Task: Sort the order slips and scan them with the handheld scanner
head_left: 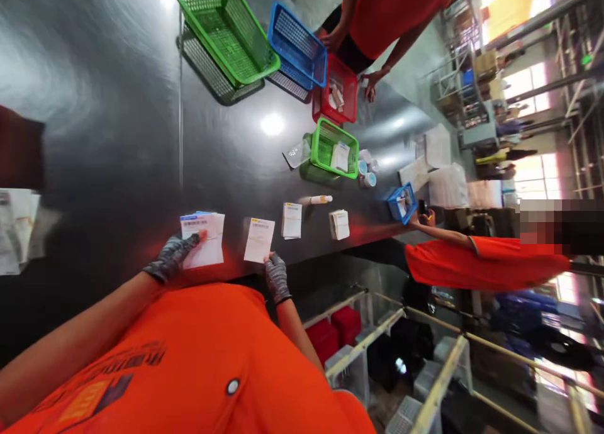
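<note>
Glossy dark metal makes up the table (117, 151), lit by ceiling glare, with two orange-shirted people beyond it. From my remote seat, I see my left hand (173, 256), in a grey patterned knit glove, clamped on a loose stack of white printed papers (212, 245), thumb on top. My gloved right hand (277, 277) has its grip closed at the lower corner of a white label-topped packet (258, 238); I cannot tell how many sheets it has. Just beyond lie a banded white bundle (292, 221), a white-capped tube (321, 200) and a smaller white pile (340, 225). A green plastic basket (333, 150) stands farther off. I judge that light thumb pressure suits the fanned papers, their edges kept even, and that the packet should lie flat, its printed side readable.
</note>
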Available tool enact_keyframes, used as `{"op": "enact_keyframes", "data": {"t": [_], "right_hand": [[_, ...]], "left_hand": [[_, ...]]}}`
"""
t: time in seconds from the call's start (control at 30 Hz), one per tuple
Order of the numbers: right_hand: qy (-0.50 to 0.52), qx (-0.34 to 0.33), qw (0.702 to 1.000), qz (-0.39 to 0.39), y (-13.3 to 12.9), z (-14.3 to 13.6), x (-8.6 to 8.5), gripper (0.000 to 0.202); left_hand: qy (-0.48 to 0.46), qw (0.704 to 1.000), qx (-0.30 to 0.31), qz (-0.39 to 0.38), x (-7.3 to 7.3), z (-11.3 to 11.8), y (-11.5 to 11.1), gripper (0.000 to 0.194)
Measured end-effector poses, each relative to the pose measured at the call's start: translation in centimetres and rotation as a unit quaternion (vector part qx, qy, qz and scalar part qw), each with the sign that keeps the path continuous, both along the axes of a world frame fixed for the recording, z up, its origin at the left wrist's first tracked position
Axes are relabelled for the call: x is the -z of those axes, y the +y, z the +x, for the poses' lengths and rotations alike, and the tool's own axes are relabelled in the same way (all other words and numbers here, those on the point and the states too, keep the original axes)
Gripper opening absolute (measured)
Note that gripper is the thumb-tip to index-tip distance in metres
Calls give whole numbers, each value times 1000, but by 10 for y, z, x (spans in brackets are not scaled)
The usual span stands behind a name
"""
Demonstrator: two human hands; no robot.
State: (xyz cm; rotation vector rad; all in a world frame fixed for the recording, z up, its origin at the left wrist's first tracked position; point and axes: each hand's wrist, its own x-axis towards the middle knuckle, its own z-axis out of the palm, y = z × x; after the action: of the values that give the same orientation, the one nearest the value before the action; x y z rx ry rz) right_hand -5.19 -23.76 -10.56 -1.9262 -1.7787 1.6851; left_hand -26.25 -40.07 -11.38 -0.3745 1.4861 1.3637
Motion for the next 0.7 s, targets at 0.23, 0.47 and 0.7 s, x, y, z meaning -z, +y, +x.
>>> {"op": "enact_keyframes", "data": {"t": [0.23,0.47,0.7], "right_hand": [[89,27,996,0,72,36,2,27],[193,67,978,-34,200,64,-7,44],[191,-39,979,-58,197,68,12,38]], "left_hand": [[203,944,133,-221,-2,20,44,45],[297,831,144,-448,-37,44,69,102],[404,832,13,-379,-49,80,117,61]]}}
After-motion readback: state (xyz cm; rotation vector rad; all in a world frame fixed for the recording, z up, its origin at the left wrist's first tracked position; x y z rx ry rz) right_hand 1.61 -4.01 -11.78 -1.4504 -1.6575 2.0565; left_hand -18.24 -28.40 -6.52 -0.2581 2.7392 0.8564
